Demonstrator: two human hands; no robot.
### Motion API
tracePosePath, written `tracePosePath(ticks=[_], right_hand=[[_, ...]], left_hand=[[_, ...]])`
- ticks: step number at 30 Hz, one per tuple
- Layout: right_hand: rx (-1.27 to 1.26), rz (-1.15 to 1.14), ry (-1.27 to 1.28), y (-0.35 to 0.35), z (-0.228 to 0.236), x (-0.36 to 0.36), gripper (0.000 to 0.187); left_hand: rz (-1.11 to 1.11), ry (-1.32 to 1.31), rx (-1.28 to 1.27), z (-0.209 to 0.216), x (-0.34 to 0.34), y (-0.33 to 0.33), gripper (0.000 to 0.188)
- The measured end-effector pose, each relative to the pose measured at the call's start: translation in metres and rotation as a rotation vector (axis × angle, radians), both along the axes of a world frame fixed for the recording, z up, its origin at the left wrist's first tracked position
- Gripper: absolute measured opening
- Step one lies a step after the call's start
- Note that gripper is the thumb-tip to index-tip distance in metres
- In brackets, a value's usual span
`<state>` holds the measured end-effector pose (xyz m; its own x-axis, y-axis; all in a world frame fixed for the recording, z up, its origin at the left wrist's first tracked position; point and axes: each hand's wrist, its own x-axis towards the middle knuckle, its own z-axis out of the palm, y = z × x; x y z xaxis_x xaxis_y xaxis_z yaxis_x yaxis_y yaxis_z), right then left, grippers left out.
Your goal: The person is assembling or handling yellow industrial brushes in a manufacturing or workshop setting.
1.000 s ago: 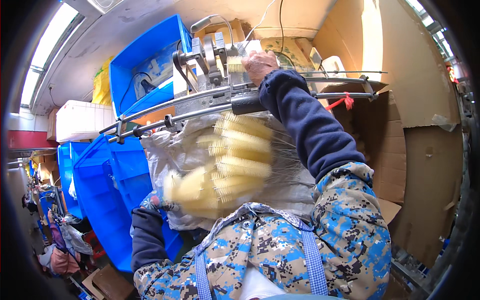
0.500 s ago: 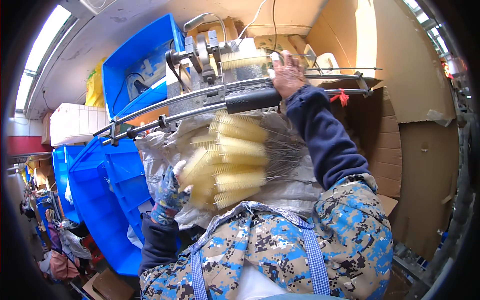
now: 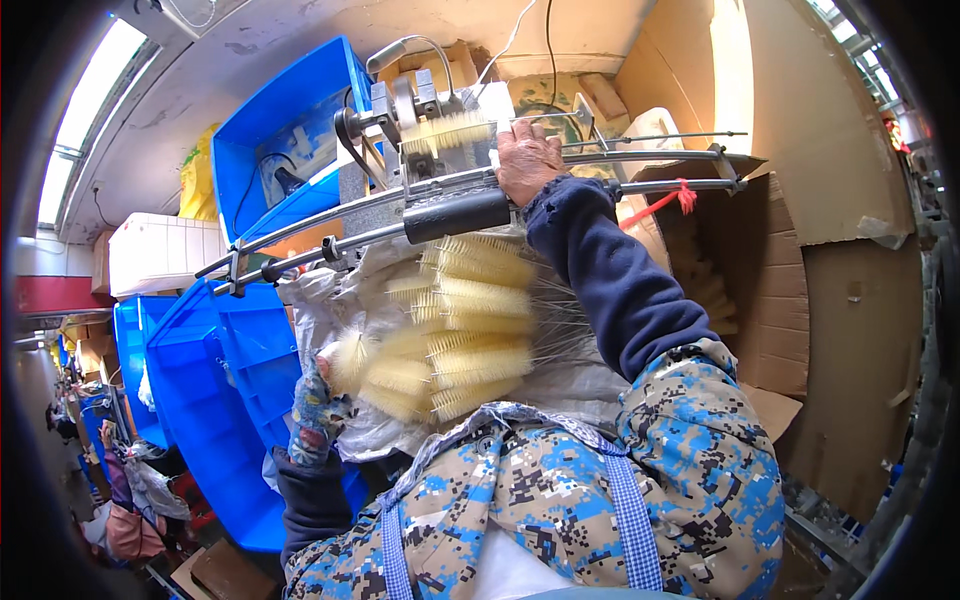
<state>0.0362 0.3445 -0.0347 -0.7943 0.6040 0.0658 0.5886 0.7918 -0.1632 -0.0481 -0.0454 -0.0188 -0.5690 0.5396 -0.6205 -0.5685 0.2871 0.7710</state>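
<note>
Nearest, the left hand (image 3: 315,405) in a patterned glove is closed on one pale yellow bristle brush (image 3: 352,358), lifted at the edge of the heap of brushes (image 3: 465,320) lying in a clear plastic bag (image 3: 330,290) against the person's chest. Farther up, the bare right hand (image 3: 527,160) rests fingers-down on the metal machine (image 3: 430,130) (where another brush (image 3: 447,130) already sits). Judged from this, the held brush should come up by its wire stem, bristles uncrushed, clear of the rails (image 3: 300,225).
</note>
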Motion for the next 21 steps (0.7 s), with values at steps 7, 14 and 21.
tracePosePath(ticks=[7,14,21], right_hand=[[-0.069,0.046,-0.023,-0.027,0.003,-0.03,0.034],[-0.082,0.069,0.026,-0.057,0.004,-0.062,0.03],[-0.035,0.14,-0.074,-0.011,0.001,-0.028,0.025]], left_hand=[[-0.287,0.532,0.034,0.008,0.018,0.003,0.041],[-0.228,0.265,0.288,0.033,0.038,0.032,0.047],[-0.213,0.568,0.087,0.019,0.034,0.024,0.038]])
